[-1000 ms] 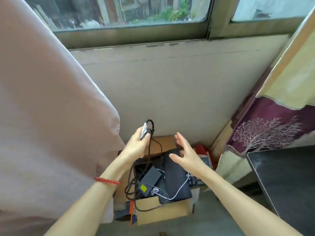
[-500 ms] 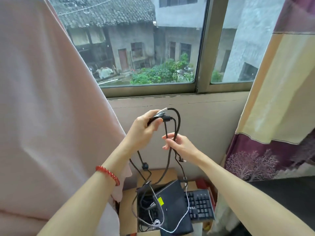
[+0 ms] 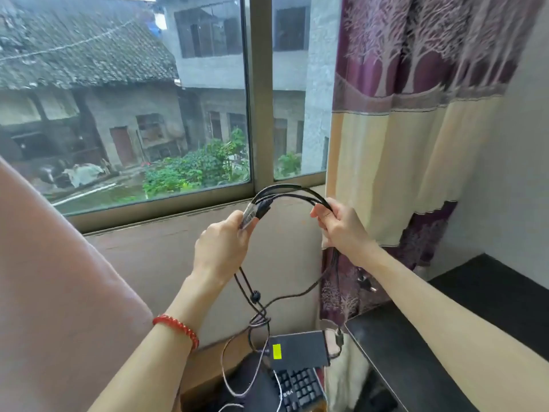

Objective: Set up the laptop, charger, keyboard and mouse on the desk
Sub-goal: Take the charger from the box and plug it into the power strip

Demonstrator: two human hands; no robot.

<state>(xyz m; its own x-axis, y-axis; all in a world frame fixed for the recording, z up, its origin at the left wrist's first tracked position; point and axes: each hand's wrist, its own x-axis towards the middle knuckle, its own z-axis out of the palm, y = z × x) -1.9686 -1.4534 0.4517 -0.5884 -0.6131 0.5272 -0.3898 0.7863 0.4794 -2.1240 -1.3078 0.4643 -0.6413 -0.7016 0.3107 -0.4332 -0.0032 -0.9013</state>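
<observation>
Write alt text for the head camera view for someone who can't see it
Two bare hands, left hand and right hand, hold up a bundle of black charger cables in front of a window; the black rectangular charger brick with a yellow label dangles below, above a black keyboard, beside a dark desk.

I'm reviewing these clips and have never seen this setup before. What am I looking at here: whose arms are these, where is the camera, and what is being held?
There is no machine here: a person does the task with bare hands, and the single wide-angle camera sits on their head, looking forward and down. The left hand, with a red bracelet on its wrist, holds the plug end of a bundle of black cables. The right hand has its grip on the same bundle further along. The cables hang down to the black charger brick with a yellow label, which hangs above a keyboard. The dark desk stands at right, under the curtain, beside the window.
</observation>
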